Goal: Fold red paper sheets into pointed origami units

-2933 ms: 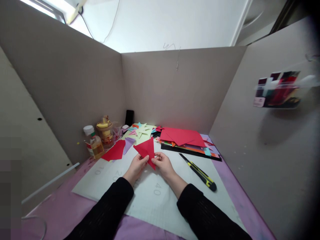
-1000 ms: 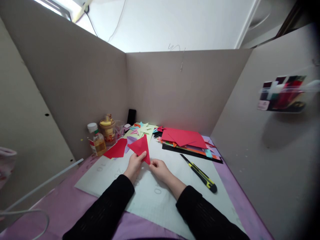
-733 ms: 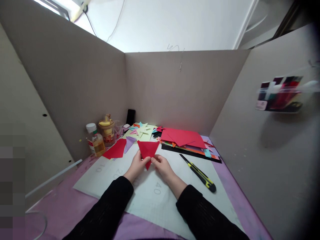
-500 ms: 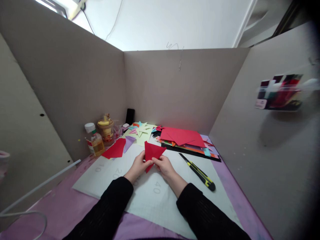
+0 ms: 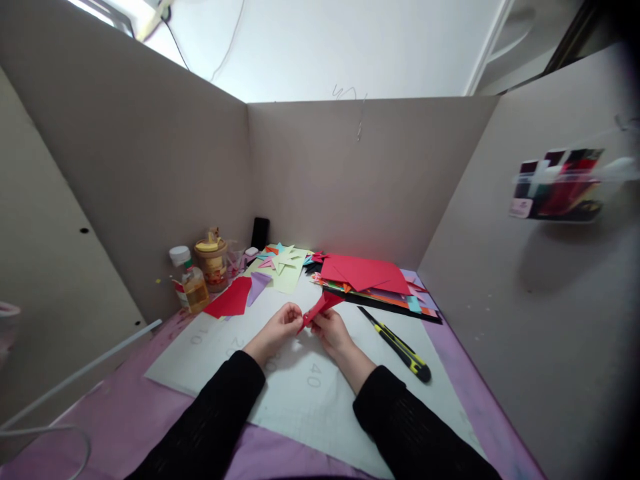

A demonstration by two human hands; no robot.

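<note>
Red paper swings edge-on toward the right

Since half a second ago the red paper [image 5: 323,305] has turned from a broad face to a narrow, slanted edge, its upper end leaning farther right; the knife and the stacks stay where they are. The right hand [image 5: 331,331] holds the paper, thumb on the near side and fingers curled beneath. The left hand [image 5: 281,327] has its fingers bent and drawn together at the paper's lower tip; whether they grip it or only touch it, one cannot tell. The paper sits between the two sets of fingertips, above the board [image 5: 295,420].

Right of the right fingers lies the knife [image 5: 400,348], slanting, its black blade end nearest them. Beyond those fingers rest the red sheets [image 5: 365,272], on top of a mixed pile. Beyond the left fingers lie the stars [image 5: 285,259]; to their left, a purple piece [image 5: 257,287] and a red piece [image 5: 230,298]. Farther left stand the bottle [image 5: 196,290] and the cup [image 5: 214,267].
</note>
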